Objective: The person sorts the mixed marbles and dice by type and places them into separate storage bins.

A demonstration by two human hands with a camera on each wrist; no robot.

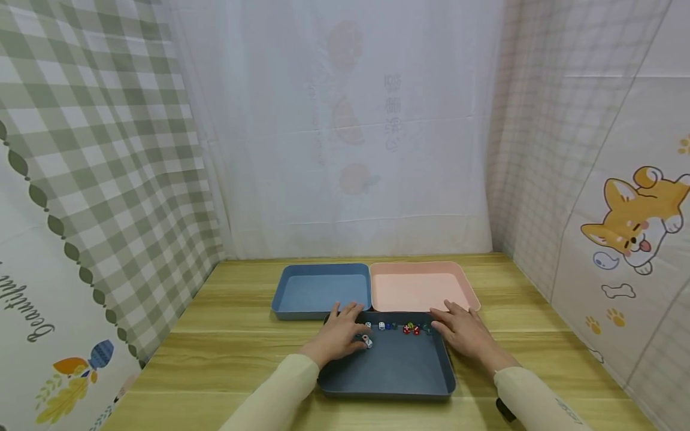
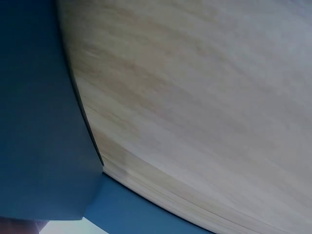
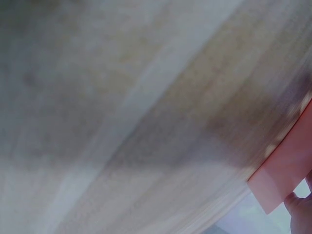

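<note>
A dark grey tray lies on the table with several small dice along its far side. Over its far left corner rests my left hand, fingers spread forward and thumb inside beside a white die. At the far right corner my right hand lies across the rim, fingers loosely extended toward the pink tray. Between the hands sit another white die, a blue die, red dice and dark green dice. In the right wrist view, fingertips show by the pink tray's wall.
Behind the dark tray, a blue tray stands side by side with the pink one. The wooden table is bounded by a white curtain at the back and patterned cloths on both sides. A small black object is by the right sleeve.
</note>
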